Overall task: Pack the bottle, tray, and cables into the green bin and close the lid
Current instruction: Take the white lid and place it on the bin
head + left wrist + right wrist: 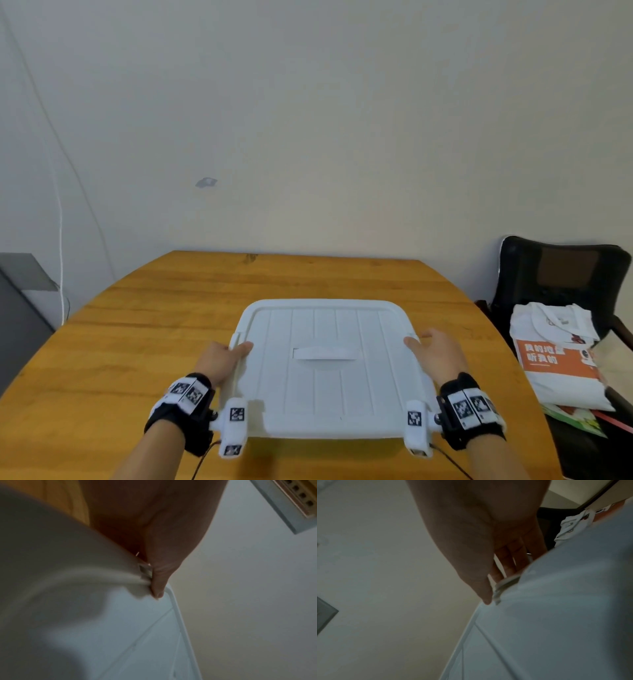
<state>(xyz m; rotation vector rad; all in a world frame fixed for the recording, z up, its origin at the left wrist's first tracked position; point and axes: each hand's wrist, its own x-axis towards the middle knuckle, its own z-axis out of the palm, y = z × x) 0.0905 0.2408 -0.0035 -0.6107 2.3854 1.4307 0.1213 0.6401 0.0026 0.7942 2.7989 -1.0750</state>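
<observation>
- Left hand is gripping the left edge of the ribbed white plastic lid, thumb lying on top, the other fingers tucked under the rim and hidden from the head view.
- Lid is sitting centred on the round wooden table, covering whatever is beneath; the green bin, bottle, tray and cables are not showing anywhere, so packing is looking finished, though I cannot confirm it.
- Right hand is resting at the lid's right edge, fingers straight and close together, thumb on top.
- Closing is looking like the step in hand; whether the lid is fully seated, I cannot tell.
- Left wrist view is adding the thumb tip pressing beside a small side latch; right wrist view is showing straight fingers behind the matching clip.
- Black chair with a white-and-orange bag is standing off right.
</observation>
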